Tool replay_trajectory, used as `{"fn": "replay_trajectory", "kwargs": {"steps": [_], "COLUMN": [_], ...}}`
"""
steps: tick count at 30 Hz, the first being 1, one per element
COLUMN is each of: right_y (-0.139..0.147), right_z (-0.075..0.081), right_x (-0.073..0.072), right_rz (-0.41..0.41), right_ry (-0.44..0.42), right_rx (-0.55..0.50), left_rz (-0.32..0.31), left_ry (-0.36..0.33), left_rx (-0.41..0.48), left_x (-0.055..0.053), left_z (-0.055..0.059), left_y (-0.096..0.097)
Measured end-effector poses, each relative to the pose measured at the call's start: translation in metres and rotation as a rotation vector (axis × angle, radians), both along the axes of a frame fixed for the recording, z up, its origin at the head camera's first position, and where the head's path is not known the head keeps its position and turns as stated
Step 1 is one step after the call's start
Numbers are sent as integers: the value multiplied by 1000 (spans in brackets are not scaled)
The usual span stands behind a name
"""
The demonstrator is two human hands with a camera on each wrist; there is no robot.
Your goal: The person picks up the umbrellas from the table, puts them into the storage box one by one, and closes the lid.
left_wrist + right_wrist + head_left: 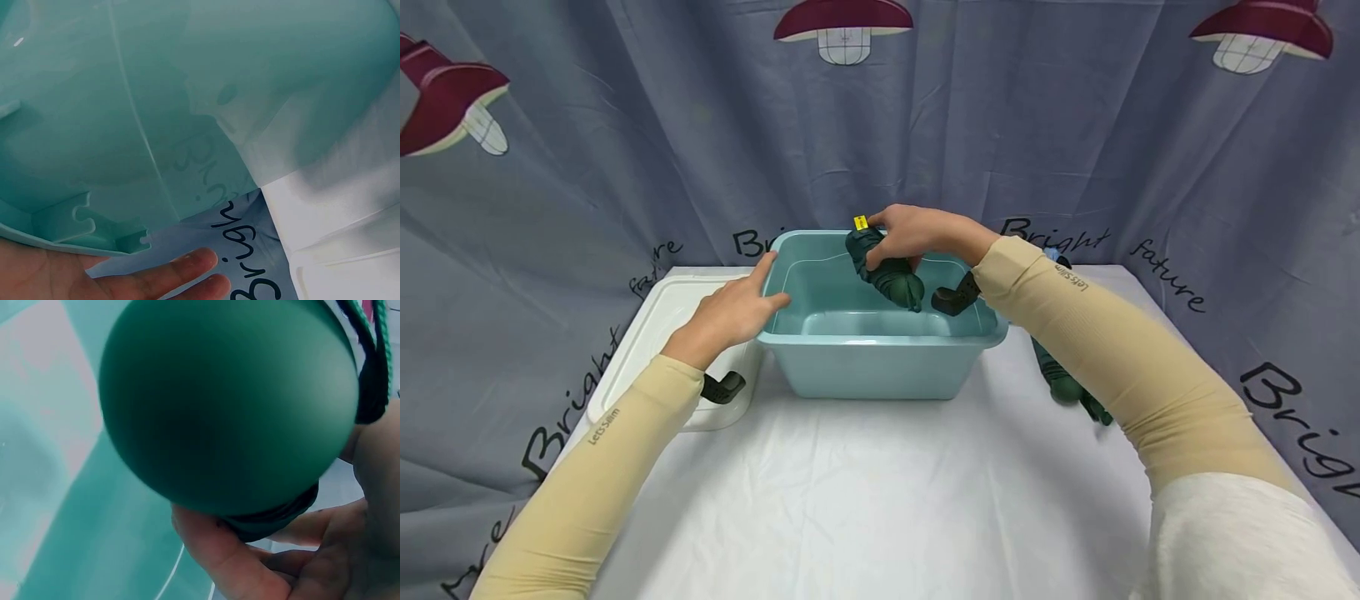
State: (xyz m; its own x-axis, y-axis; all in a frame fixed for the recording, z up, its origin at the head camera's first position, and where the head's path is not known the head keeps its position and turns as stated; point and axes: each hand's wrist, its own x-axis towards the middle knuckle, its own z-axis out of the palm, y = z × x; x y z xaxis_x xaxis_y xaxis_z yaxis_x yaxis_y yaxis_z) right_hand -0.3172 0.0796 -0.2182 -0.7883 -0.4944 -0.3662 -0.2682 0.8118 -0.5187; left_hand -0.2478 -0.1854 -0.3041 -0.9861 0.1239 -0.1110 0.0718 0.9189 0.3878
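Observation:
A folded dark green umbrella (883,268) with a round green handle end (228,406) and a yellow tag (861,222) hangs tilted over the blue-green plastic tub (880,364). My right hand (917,232) grips it from above, fingers and thumb around its body; a wrist cord shows beside the handle in the right wrist view. At the tub's left rim rests my left hand (730,312), thumb pointing over the rim. Its fingers (187,265) stretch out straight below the rim's edge in the left wrist view.
A white lid (658,333) lies left of the tub, partly under the left forearm. Another dark green folded umbrella (1060,383) lies to the right, partly hidden by the right sleeve. A grey-blue curtain (880,142) stands behind the white-covered table (865,500).

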Motion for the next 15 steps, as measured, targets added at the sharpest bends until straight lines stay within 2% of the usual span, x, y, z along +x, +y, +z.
{"fn": "replay_trajectory", "kwargs": {"steps": [6, 15], "right_y": [-15, -35], "right_z": [-7, -24], "right_x": [-2, -7], "right_rz": [26, 62], "right_ry": [-71, -118], "right_rx": [-47, -21], "left_rz": [6, 1], "left_ry": [-8, 7], "left_rx": [-3, -10], "left_x": [0, 0], "left_z": [1, -1], "left_y": [0, 0]}}
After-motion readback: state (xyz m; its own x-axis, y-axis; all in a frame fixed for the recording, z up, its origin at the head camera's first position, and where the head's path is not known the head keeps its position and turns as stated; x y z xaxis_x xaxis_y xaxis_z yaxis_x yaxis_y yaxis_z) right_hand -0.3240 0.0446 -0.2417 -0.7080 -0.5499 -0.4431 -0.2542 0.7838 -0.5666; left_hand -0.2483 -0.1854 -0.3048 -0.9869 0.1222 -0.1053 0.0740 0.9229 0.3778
